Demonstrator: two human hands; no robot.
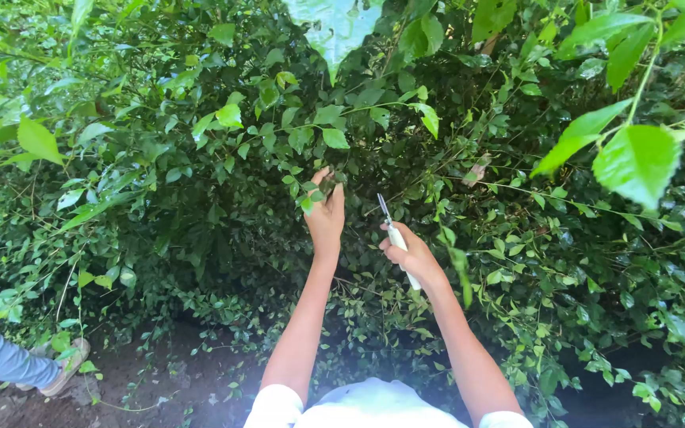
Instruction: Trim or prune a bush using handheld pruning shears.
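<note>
The left hand [325,215] is raised at the centre of the frame, its fingers [320,179] pinched on a small leafy sprig [308,192] of the hedge [160,182]; the grip appears to steady the sprig and draw it clear of the surrounding foliage. The right hand [411,255] sits just right of centre, slightly lower, fingers wrapped tight around the white handle of a pair of snips [392,230]. The blades point up and left toward the pinched sprig but stand apart from it; whether they are parted cannot be told at this size. Holding the tool angled this way puts its tip near the stem below the left hand. The hedge fills nearly the whole frame; large bright leaves [636,158] hang close to the camera at upper right. At lower left, another person's leg and shoe [65,366] rest on bare soil [160,388].
</note>
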